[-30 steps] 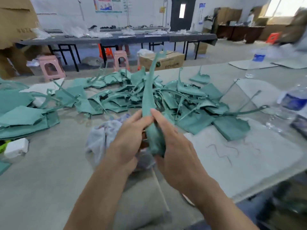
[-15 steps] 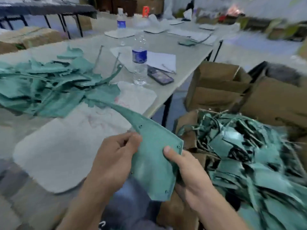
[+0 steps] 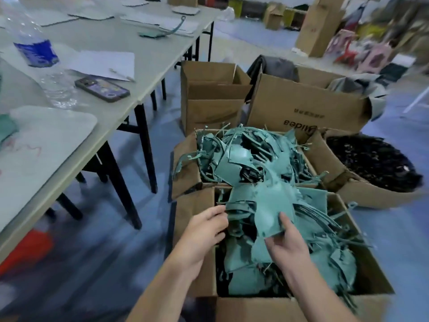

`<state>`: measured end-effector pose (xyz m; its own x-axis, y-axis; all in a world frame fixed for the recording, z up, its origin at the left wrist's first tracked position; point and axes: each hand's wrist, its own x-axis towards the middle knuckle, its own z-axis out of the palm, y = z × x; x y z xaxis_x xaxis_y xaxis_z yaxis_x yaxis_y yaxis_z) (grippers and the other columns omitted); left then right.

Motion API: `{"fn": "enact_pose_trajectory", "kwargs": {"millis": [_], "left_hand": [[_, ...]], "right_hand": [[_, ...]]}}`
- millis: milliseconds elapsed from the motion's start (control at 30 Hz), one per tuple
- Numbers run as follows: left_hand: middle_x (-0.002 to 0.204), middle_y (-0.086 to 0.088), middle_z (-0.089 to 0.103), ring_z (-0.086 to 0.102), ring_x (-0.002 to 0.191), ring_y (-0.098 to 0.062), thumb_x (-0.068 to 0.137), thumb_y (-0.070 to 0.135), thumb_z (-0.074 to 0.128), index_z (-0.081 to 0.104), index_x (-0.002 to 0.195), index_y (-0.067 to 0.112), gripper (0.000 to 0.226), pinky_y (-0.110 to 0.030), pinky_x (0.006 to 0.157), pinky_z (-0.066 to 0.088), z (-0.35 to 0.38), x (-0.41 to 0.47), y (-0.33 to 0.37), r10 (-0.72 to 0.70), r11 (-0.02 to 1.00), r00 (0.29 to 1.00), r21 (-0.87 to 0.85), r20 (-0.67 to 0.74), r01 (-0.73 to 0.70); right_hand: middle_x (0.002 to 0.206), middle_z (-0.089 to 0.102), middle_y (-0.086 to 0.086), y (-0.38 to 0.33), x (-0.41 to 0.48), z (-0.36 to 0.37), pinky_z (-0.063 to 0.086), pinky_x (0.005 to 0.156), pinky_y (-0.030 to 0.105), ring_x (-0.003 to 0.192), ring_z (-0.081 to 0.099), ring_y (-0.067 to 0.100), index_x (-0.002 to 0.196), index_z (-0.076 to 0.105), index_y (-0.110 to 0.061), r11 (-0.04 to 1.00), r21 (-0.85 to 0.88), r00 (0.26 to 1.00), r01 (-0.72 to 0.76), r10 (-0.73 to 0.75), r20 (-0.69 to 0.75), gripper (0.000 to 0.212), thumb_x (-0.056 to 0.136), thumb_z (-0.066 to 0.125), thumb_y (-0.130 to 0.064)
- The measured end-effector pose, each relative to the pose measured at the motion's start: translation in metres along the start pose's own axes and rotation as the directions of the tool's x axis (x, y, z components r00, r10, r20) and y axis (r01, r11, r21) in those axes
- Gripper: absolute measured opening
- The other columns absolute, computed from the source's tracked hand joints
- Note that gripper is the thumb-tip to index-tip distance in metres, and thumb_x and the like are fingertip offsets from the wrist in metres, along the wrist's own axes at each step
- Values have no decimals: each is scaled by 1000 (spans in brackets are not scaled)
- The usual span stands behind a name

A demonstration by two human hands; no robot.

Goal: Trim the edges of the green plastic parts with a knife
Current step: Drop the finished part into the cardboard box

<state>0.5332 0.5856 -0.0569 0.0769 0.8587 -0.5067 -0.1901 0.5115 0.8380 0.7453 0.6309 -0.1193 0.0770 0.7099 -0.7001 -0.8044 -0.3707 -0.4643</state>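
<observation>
A flat green plastic part (image 3: 269, 205) with a long curved tail lies over a heap of green parts in an open cardboard box (image 3: 197, 205) on the floor. My right hand (image 3: 287, 242) pinches the part's near edge, thumb on top. To the part's left, my left hand (image 3: 202, 231) has loosely curved fingers, and their tips touch the thin green strips there. A second box (image 3: 185, 156) just behind also brims with green parts. No knife is in view.
The grey table (image 3: 111, 112) stands to the left with a phone (image 3: 102, 88), a water bottle (image 3: 39, 54) and paper sheets. Behind the green boxes are an open empty carton (image 3: 209, 89), a printed carton (image 3: 301, 108) and a container of black scraps (image 3: 371, 163).
I have turned right from the table to the floor boxes. The green part went from upright at the table to lying over the box's heap. My left hand has loosened from it.
</observation>
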Motion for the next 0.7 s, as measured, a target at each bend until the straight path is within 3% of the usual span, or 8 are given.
{"fn": "enact_pose_trajectory", "kwargs": {"millis": [100, 167, 267, 367, 433, 533, 633, 700], "left_hand": [[126, 4, 67, 62, 119, -9, 99, 4, 59, 69, 122, 24, 32, -32, 104, 52, 10, 2, 6, 51, 995, 999, 83, 0, -51], [119, 4, 69, 66, 111, -7, 97, -7, 56, 68, 114, 24, 38, -27, 94, 57, 5, 4, 9, 84, 989, 996, 121, 6, -84], [111, 1, 72, 73, 97, -10, 94, -17, 52, 66, 119, 14, 42, -24, 75, 60, -11, 1, 12, 95, 983, 995, 157, 30, -99], [94, -3, 78, 76, 82, -19, 90, -13, 61, 72, 110, 11, 33, -32, 68, 62, -30, -11, 12, 136, 972, 985, 208, -105, -112], [81, -6, 78, 71, 63, -24, 85, -8, 69, 74, 98, 11, 24, -37, 61, 60, -42, -20, 15, 176, 970, 957, 208, -229, -128], [63, -12, 72, 61, 46, -17, 77, 4, 77, 78, 83, 16, 13, -27, 48, 49, -69, -42, 38, 289, 947, 880, 249, -378, -204], [59, -6, 71, 60, 40, -16, 67, 26, 79, 78, 77, 30, 11, -32, 41, 54, -108, -84, 71, 396, 908, 810, 314, -432, -277], [57, 1, 71, 60, 38, -15, 66, 33, 79, 77, 75, 35, 10, -35, 43, 58, -140, -122, 85, 457, 882, 738, 361, -496, -303]], "right_hand": [[129, 62, 21, 11, 15, -13, 51, 98, 39, 115, 63, 32, 124, 61, 0, 954, -279, 993, -111, 94, -72, 26, 101, 61, -12], [112, 69, 21, 38, 18, -18, 58, 86, 36, 102, 68, 30, 130, 59, 6, 888, -413, 979, -203, 184, -84, 33, 98, 61, -3], [86, 76, 15, 77, 8, 1, 62, 71, 33, 79, 72, 24, 126, 65, 5, 841, -486, 961, -240, 276, 3, 31, 95, 63, -2], [68, 68, 8, 110, -13, 45, 61, 62, 31, 56, 65, 16, 102, 73, 0, 826, -511, 921, -237, 358, 152, 16, 94, 60, 0], [61, 65, 6, 124, -32, 82, 57, 53, 28, 47, 59, 13, 87, 75, -5, 822, -539, 890, -184, 373, 264, 24, 96, 53, 0], [56, 62, 6, 132, -69, 137, 48, 46, 24, 42, 51, 14, 86, 77, -4, 794, -607, 808, -26, 374, 456, 30, 92, 49, 1], [58, 64, 7, 149, -116, 183, 52, 54, 27, 47, 56, 15, 91, 82, -9, 714, -662, 673, 227, 376, 637, 29, 86, 54, -5], [63, 65, 8, 177, -151, 207, 53, 58, 24, 55, 58, 15, 97, 81, -15, 612, -668, 532, 424, 428, 730, 31, 87, 53, -7]]}}
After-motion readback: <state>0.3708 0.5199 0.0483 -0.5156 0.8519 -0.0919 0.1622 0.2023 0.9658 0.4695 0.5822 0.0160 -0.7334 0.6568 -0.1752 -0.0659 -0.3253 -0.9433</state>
